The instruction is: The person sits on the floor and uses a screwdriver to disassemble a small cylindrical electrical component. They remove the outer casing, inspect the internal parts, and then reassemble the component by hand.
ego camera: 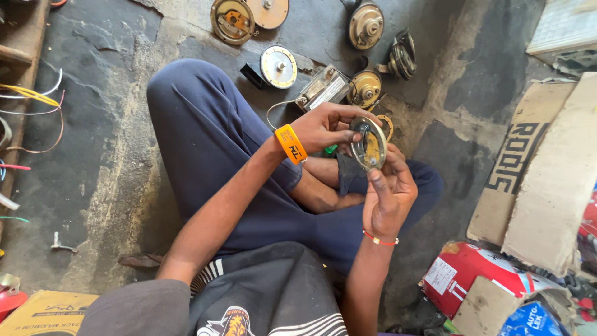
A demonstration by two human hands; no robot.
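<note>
Round metal disc (369, 144) sits upright between our two hands above our crossed legs. Our right hand (387, 196) cups it from below, grip closed on its rim; our left hand (326, 126) reaches in from the left, fingertips pinching its face.

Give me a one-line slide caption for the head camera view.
Seated cross-legged on a concrete floor, a person's left hand and right hand hold a round metal disc part.

Stained concrete floor (93, 155) carries round metal horn discs (278, 66), cardboard pieces (547, 174), loose wires (37, 99), red can (460, 274).
</note>
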